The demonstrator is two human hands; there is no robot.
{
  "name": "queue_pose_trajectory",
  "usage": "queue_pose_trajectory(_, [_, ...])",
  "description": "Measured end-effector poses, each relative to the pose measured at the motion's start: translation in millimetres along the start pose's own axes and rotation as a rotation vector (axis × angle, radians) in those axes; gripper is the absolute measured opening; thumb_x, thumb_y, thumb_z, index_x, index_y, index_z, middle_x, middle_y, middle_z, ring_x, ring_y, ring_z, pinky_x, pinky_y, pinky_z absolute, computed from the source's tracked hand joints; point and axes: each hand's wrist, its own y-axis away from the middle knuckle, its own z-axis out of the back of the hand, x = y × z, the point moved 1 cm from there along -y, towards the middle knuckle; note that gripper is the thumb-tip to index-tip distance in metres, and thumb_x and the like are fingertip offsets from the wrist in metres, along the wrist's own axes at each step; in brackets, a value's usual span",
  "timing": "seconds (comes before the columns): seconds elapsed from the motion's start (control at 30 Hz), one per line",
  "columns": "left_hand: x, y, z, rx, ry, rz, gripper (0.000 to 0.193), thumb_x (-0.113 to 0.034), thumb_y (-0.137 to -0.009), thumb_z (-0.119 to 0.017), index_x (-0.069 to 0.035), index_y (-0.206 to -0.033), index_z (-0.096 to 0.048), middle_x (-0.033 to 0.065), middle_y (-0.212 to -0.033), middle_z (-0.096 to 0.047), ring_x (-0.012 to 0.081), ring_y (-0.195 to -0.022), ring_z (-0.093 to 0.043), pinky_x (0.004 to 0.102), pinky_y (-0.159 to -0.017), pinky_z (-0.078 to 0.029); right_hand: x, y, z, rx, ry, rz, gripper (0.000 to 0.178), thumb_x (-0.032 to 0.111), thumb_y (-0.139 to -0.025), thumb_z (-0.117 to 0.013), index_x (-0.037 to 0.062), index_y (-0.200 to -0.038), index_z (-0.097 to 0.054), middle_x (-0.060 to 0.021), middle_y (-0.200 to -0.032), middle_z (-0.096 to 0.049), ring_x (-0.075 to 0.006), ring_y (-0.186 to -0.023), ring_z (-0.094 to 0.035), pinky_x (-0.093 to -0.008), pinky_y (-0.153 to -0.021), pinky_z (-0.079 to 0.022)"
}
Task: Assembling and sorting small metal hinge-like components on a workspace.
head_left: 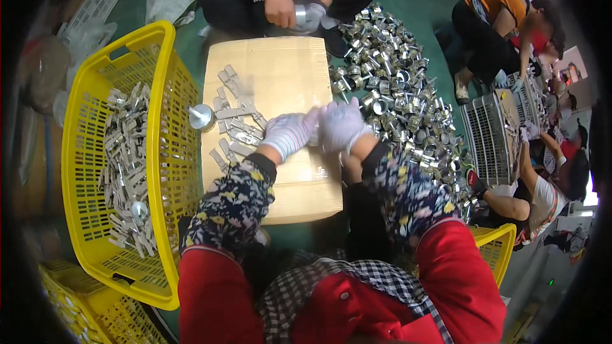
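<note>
The left hand [290, 134] and the right hand [343, 127], both gloved, met over the right side of the cardboard [299, 196], near its edge, with the fingertips close together. Each was partly curled, fingers bent inward rather than spread. Blur and the turned knuckles covered the gap between them, so whether either had hold of a part could not be told. Flat metal strips [231, 113] lay loose on the cardboard just left of the left hand, in an uneven spread, several overlapping. A round pot [203, 118] with a white tip stood at the cardboard's left edge, beside the yellow basket [154, 153]. The basket held a deep pile of similar metal parts [127, 165], lying at all angles, with a round piece [139, 210] among them. To the right, a broad heap of metal cups [395, 89], many with thin stems, covered the floor and reached close to the cardboard. Across from the wearer, a co-worker's bare hand [279, 7] and gloved hand [311, 18] were at a short metal cylinder [300, 14]. Progress, as judged: work was under way and well short of its end. The strips made a small batch within reach of the left hand, the basket pile was large, and no row of completed pieces was set apart on the cardboard.
</note>
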Motion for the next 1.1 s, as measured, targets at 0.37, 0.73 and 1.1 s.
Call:
queue_pose_trajectory(0.37, [9.9, -41.7, 27.6, -0.195, -0.15, -0.217, 0.059, -0.046, -0.09, -0.018, -0.003, -0.109, -0.054, 0.023, -0.097, -0.06, 0.0367, -0.094, -0.057, 0.0425, -0.085, -0.042, -19.6, -61.4, 25.4, -0.104, 0.046, 0.114, 0.047, 0.035, -0.065, -0.066, 0.0045, -0.1, -0.062, -0.0124, -0.097, -0.061, -0.0249, -0.095, -0.058, -0.041, -0.088, -0.037])
queue_pose_trajectory(0.73, [17.6, -65.1, 43.6, 0.024, -0.156, 0.028, 0.065, -0.046, -0.089, -0.014, 0.0, -0.101, -0.059, 0.0228, -0.1, -0.06, 0.0348, -0.1, -0.055, 0.0419, -0.091, -0.038, -22.5, -49.0, 10.9, -0.512, -0.135, 0.178, 0.072, 0.05, -0.055, -0.072, 0.0027, -0.105, -0.053, -0.0114, -0.094, -0.055, -0.0262, -0.092, -0.054, -0.0404, -0.088, -0.034])
queue_pose_trajectory(1.1, [39.2, 3.6, -8.4, -0.212, -0.047, -0.163, 0.037, -0.029, -0.081, -0.046, -0.001, -0.106, -0.05, 0.0236, -0.097, -0.058, 0.0366, -0.096, -0.055, 0.0413, -0.086, -0.041, -28.4, -55.1, 13.3, 0.255, -0.541, 0.469, 0.053, 0.028, -0.059, -0.074, 0.0016, -0.104, -0.061, -0.0157, -0.091, -0.065, -0.0304, -0.08, -0.063, -0.0336, -0.077, -0.046])
